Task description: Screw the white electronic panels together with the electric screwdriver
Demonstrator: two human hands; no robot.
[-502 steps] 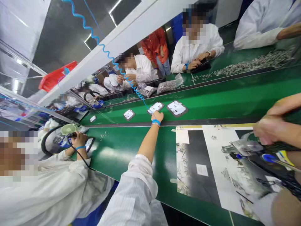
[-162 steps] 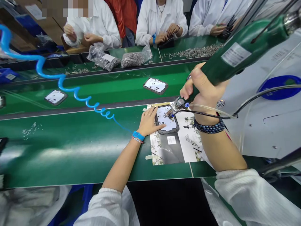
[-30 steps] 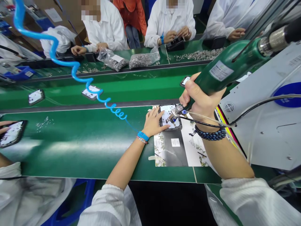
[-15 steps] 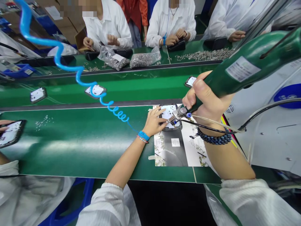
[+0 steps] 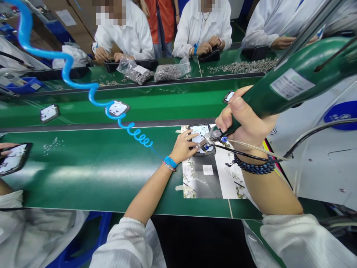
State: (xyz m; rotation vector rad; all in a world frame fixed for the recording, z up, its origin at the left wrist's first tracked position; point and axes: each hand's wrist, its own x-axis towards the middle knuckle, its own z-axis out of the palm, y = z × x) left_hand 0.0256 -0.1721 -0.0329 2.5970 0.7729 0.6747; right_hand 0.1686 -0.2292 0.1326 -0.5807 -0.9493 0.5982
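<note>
My right hand (image 5: 245,115) is wrapped round a green power screwdriver (image 5: 279,89), whose metal tip end slants down to the left. Under that tip lies a dark-framed device (image 5: 199,129) with a white inner face, flat on a printed sheet (image 5: 206,178). My left hand (image 5: 182,147) rests at the device's left edge, its fingers spread over it, with the fingertips close to the screwdriver's tip. A blue wrist strap (image 5: 170,162) circles my left wrist. The exact contact of the tip is hidden.
Similar devices lie on the green belt (image 5: 167,108) beyond. A coiled blue cord (image 5: 93,93) crosses the left side. Small screws (image 5: 52,146) are scattered on the table. Bags of metal parts (image 5: 171,70) stand before people in white coats. Another person's hand (image 5: 8,149) holds a device at far left.
The devices on the belt have shifted slightly to the right. Across the belt, a person's hands have moved onto a black holder. My hands are nearly where they were.
</note>
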